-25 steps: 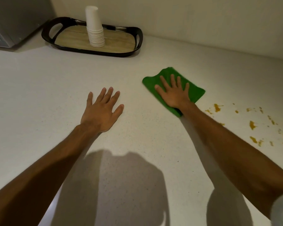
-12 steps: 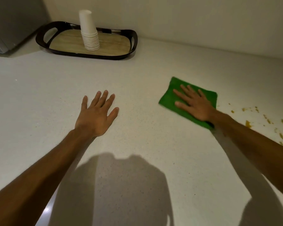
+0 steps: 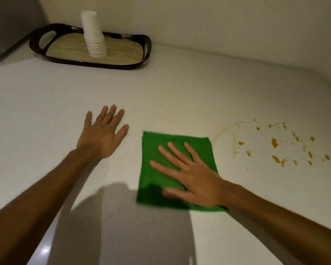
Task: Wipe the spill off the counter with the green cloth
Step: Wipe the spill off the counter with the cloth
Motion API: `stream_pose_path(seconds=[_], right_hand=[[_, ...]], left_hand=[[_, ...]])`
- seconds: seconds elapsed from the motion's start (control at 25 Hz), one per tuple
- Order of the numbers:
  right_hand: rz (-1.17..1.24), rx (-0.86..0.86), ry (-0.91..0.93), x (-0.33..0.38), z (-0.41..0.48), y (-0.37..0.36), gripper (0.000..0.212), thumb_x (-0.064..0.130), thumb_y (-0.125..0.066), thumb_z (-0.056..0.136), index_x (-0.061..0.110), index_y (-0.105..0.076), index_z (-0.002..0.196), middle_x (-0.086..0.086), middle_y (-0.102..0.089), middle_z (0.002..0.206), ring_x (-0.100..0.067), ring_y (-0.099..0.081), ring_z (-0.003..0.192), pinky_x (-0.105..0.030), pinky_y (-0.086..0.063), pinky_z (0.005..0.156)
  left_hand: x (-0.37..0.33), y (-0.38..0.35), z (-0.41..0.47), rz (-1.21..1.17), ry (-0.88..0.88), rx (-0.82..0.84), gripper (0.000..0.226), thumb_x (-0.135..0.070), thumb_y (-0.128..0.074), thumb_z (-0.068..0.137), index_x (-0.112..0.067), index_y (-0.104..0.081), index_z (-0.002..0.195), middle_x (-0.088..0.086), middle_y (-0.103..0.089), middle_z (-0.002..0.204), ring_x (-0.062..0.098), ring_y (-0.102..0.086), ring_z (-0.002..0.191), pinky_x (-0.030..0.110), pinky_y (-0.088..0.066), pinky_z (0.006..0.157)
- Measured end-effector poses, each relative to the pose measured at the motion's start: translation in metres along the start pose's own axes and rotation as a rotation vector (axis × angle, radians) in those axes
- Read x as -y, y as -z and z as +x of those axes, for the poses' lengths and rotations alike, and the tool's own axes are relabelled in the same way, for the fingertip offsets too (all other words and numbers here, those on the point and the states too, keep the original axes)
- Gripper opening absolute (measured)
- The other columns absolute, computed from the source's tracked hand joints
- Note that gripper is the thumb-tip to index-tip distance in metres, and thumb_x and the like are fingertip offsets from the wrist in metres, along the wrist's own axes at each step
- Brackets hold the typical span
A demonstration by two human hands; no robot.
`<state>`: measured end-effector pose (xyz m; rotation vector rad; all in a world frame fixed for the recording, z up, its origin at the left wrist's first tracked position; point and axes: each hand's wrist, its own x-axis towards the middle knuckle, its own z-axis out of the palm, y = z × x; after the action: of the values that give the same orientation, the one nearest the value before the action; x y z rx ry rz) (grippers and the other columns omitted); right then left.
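1. The right hand (image 3: pixel 195 178) lies flat on the green cloth (image 3: pixel 161 153). Its fingers are spread wide and straight. It presses down on the cloth but does not grab it.
2. The cloth lies flat on the white counter (image 3: pixel 161 88), near the front. It looks like a square.
3. The left hand (image 3: pixel 101 134) lies flat on the bare counter, just left of the cloth. Its fingers are open and holds nothing. It does not touch the cloth.
4. The spill (image 3: pixel 275 144) is to the right of the cloth, a bit apart from it. It is many small orange-brown spots. A thin pale smear curves along its left side.
5. At the back left there is a dark tray (image 3: pixel 147 46) with a wood-look floor. A stack of white cups (image 3: pixel 94 35) stands upside down on it.
6. Dark shadows of the arms fall on the counter at the front.
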<state>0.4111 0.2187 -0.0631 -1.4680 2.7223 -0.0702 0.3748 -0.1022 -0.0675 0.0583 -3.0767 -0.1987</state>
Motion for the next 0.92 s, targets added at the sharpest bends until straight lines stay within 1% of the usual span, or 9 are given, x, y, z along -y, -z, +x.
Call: stream_pose_path(seconds=[0.08, 0.16, 0.28, 0.4, 0.48, 0.64, 0.76, 0.84, 0.92], right_hand=[[-0.029, 0.014, 0.108, -0.023, -0.029, 0.002, 0.071, 0.069, -0.026, 0.103, 0.039, -0.005, 0.164, -0.001, 0.005, 0.173, -0.027, 0.007, 0.159, -0.054, 0.014, 0.123], [-0.064, 0.039, 0.023, -0.072, -0.029, 0.013, 0.069, 0.073, -0.015, 0.101, 0.046, 0.001, 0.162, 0.001, 0.008, 0.173, -0.025, 0.009, 0.159, -0.056, 0.012, 0.124], [-0.042, 0.077, -0.366, -0.148, 0.0, 0.027, 0.072, 0.083, 0.004, 0.09, 0.055, 0.01, 0.156, 0.002, 0.01, 0.172, -0.025, 0.007, 0.159, -0.057, 0.008, 0.124], [0.085, 0.017, -0.821, -0.188, 0.035, 0.036, 0.082, 0.081, -0.001, 0.092, 0.042, -0.002, 0.163, -0.004, 0.005, 0.173, -0.029, 0.004, 0.159, -0.063, 0.005, 0.123], [0.111, 0.029, -0.944, -0.176, 0.055, 0.037, 0.082, 0.078, -0.001, 0.095, 0.035, 0.001, 0.165, -0.009, 0.008, 0.172, -0.034, 0.007, 0.158, -0.067, 0.006, 0.121], [0.049, 0.027, -0.6, -0.102, 0.033, 0.022, 0.079, 0.078, 0.009, 0.093, 0.039, 0.011, 0.162, -0.009, 0.018, 0.169, -0.034, 0.015, 0.156, -0.062, 0.015, 0.12], [0.042, 0.034, -0.196, -0.062, -0.012, 0.006, 0.069, 0.077, -0.006, 0.098, 0.049, 0.013, 0.159, 0.003, 0.017, 0.171, -0.02, 0.021, 0.157, -0.05, 0.024, 0.12], [0.035, 0.055, -0.157, -0.078, -0.019, 0.008, 0.068, 0.078, -0.007, 0.099, 0.052, 0.012, 0.158, 0.008, 0.015, 0.171, -0.015, 0.021, 0.156, -0.047, 0.024, 0.121], [0.019, 0.067, -0.306, -0.106, -0.016, 0.018, 0.072, 0.08, 0.001, 0.094, 0.051, 0.013, 0.158, 0.005, 0.017, 0.17, -0.019, 0.018, 0.157, -0.053, 0.017, 0.123]], left_hand=[[0.0, 0.001, 0.001, 0.005, -0.006, 0.016, 0.074, -0.067, 0.005, 0.09, -0.033, 0.0, 0.155, -0.005, 0.006, 0.165, 0.015, 0.01, 0.151, 0.05, 0.007, 0.12], [-0.002, 0.002, 0.001, 0.015, 0.002, 0.029, 0.074, -0.067, 0.006, 0.089, -0.033, 0.0, 0.155, -0.005, 0.007, 0.165, 0.015, 0.01, 0.151, 0.05, 0.007, 0.12], [-0.005, 0.006, 0.0, 0.032, 0.005, 0.044, 0.076, -0.066, 0.006, 0.089, -0.031, 0.001, 0.155, -0.004, 0.008, 0.165, 0.016, 0.01, 0.151, 0.051, 0.007, 0.121], [-0.008, 0.012, -0.001, 0.061, 0.0, 0.081, 0.076, -0.064, 0.005, 0.088, -0.028, 0.003, 0.156, -0.001, 0.009, 0.165, 0.019, 0.01, 0.151, 0.052, 0.005, 0.121], [-0.011, 0.017, -0.001, 0.095, -0.006, 0.108, 0.077, -0.062, 0.006, 0.088, -0.025, 0.003, 0.156, 0.002, 0.008, 0.165, 0.022, 0.01, 0.151, 0.053, 0.002, 0.121], [-0.034, 0.029, 0.002, 0.032, -0.015, 0.074, 0.075, -0.058, -0.002, 0.092, -0.018, -0.004, 0.156, 0.007, 0.002, 0.165, 0.027, 0.005, 0.152, 0.055, -0.001, 0.12], [-0.057, 0.022, 0.0, -0.014, -0.043, 0.059, 0.069, -0.056, -0.008, 0.097, -0.019, -0.006, 0.156, 0.007, 0.0, 0.165, 0.025, 0.003, 0.152, 0.054, -0.001, 0.12], [-0.07, 0.012, -0.004, -0.039, -0.058, 0.08, 0.07, -0.058, -0.007, 0.096, -0.022, -0.005, 0.156, 0.004, 0.002, 0.165, 0.023, 0.005, 0.152, 0.052, 0.001, 0.12], [-0.084, 0.005, -0.007, -0.073, -0.057, 0.098, 0.071, -0.061, -0.006, 0.095, -0.025, -0.004, 0.156, 0.002, 0.003, 0.165, 0.021, 0.008, 0.152, 0.051, 0.004, 0.121]])
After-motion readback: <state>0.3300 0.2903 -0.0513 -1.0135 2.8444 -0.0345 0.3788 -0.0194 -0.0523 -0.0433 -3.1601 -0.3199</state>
